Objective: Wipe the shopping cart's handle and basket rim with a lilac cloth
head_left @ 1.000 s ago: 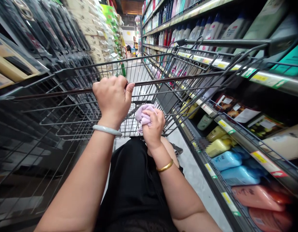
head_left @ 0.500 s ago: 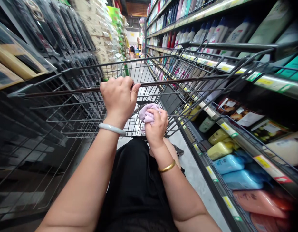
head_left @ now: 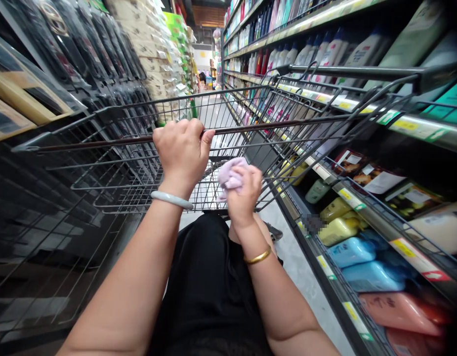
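Note:
My left hand [head_left: 182, 151] is wrapped round the dark handle bar [head_left: 102, 142] of a wire shopping cart [head_left: 250, 106] that stretches ahead of me down a shop aisle. My right hand [head_left: 243, 190] is closed on a crumpled pale lilac cloth [head_left: 228, 175], held just below the handle and right of my left hand. The cart's basket looks empty where I can see into it. A pale bangle sits on my left wrist and a gold one on my right.
Shelves [head_left: 361, 106] of bottles and refill pouches [head_left: 361, 269] run close along the right. Dark hanging goods [head_left: 83, 54] and boxes line the left. The aisle floor [head_left: 298, 267] is narrow. A person [head_left: 203, 79] stands far down the aisle.
The cart and I have rolled slightly forward along the aisle. My right hand with the cloth has shifted a little to the right and up. My left hand keeps its grip on the handle.

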The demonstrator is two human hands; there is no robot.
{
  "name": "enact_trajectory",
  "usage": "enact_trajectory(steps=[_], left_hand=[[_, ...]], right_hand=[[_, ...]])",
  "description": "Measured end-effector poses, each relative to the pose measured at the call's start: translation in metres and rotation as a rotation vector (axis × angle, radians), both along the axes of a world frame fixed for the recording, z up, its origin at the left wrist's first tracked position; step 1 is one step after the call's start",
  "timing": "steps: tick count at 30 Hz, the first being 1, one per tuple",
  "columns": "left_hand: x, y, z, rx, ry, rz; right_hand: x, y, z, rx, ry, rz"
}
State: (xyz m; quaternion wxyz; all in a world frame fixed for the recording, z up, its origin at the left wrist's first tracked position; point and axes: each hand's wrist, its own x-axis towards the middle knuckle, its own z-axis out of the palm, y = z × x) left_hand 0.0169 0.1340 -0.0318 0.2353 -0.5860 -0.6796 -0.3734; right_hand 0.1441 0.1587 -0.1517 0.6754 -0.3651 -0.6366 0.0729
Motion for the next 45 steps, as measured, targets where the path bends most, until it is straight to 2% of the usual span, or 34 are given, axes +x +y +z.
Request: enact_trajectory(steps=[2,4,6,9,11,14,17,19,21,25,27,29,33,35,41,45], left_hand=[[0.000,0.000,0.000,0.014,0.024,0.007],[-0.001,0.000,0.000,0.027,0.062,0.022],[-0.001,-0.001,0.000,0.029,0.086,0.031],[0.000,-0.001,0.000,0.009,0.085,0.043],[0.000,-0.001,0.000,-0.007,0.071,0.053],[0.001,0.000,-0.001,-0.020,0.044,0.059],[0.000,0.000,-0.001,-0.019,0.041,0.058],[0.000,0.000,-0.001,-0.013,0.060,0.061],[0.000,0.000,-0.001,-0.012,0.072,0.060],[0.000,0.000,-0.001,-0.011,0.069,0.056],[0.000,0.000,-0.001,-0.005,0.082,0.069],[0.000,0.000,-0.001,0.002,0.093,0.080],[0.000,0.000,-0.001,0.006,0.096,0.068],[-0.001,0.000,-0.001,0.003,0.100,0.065],[-0.001,0.000,-0.001,0.021,0.137,0.088],[-0.001,0.000,-0.001,0.024,0.142,0.098]], right_hand=[[-0.011,-0.013,-0.004,0.017,-0.196,0.081],[-0.014,-0.016,-0.005,0.057,-0.296,0.123],[-0.005,-0.006,-0.003,0.079,-0.233,0.080],[0.016,0.018,0.000,0.048,0.034,-0.049],[0.023,0.025,0.000,0.039,0.129,-0.113],[0.015,0.011,-0.002,0.046,0.035,-0.095],[-0.003,-0.013,-0.002,0.057,-0.207,0.070],[-0.008,-0.019,-0.001,0.071,-0.319,0.158],[-0.003,-0.013,0.001,0.065,-0.280,0.169],[0.022,0.013,0.002,0.048,0.010,0.031],[0.027,0.016,0.002,0.039,0.048,-0.028],[0.022,0.009,0.001,0.018,-0.004,-0.025],[0.001,-0.014,-0.003,0.045,-0.242,0.147],[0.000,-0.014,-0.003,0.042,-0.280,0.188],[0.021,0.009,-0.002,-0.019,-0.017,0.033],[0.006,-0.004,-0.010,-0.023,-0.226,0.082]])
